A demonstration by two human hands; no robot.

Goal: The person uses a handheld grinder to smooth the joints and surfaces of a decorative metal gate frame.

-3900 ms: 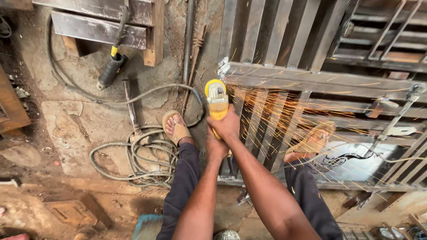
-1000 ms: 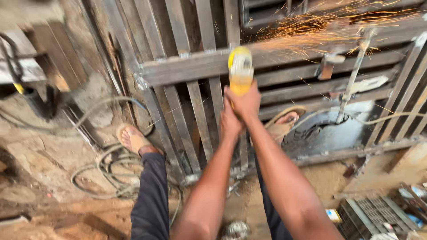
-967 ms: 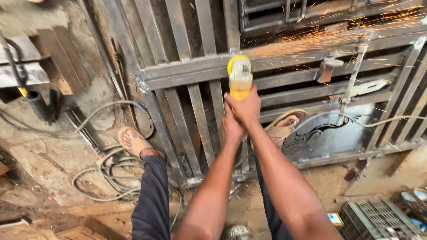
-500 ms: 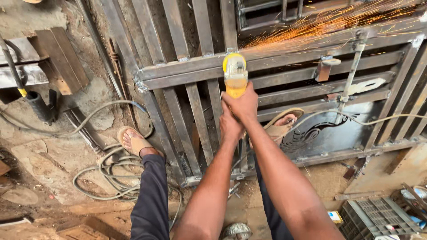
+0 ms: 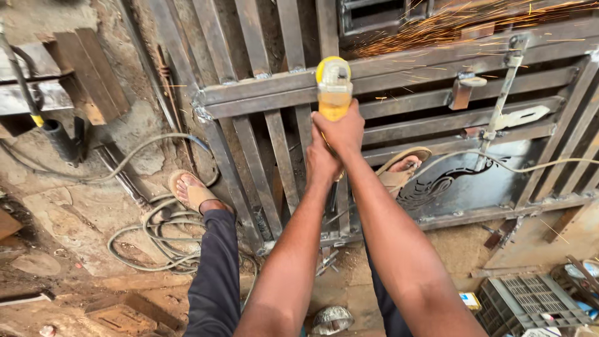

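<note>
Over metal gate (image 5: 399, 81): both hands, left hand (image 5: 321, 163) and right hand (image 5: 343, 131), clamped around yellow grinder (image 5: 334, 87); disc hidden, crate (image 5: 530, 302) contents unclear.

Bare arms, no sleeves or gloves on left hand (image 5: 322, 163) & right hand (image 5: 342, 130). Dark navy trousers (image 5: 215, 268). Tan flip-flops (image 5: 192, 190).

Both hands, left hand (image 5: 321, 163) nearer and right hand (image 5: 345, 130) just beyond, wrapped around yellow angle grinder (image 5: 334, 87) at centre, resting on crossbar of flat-lying grey steel bar gate (image 5: 262, 93). Spray of orange sparks (image 5: 449, 25) beyond, to the right. Coiled grey cable (image 5: 156, 234) on dirt floor, left of gate. Sandalled left foot (image 5: 190, 190) beside coil, right foot (image 5: 399, 171) on gate.
</note>
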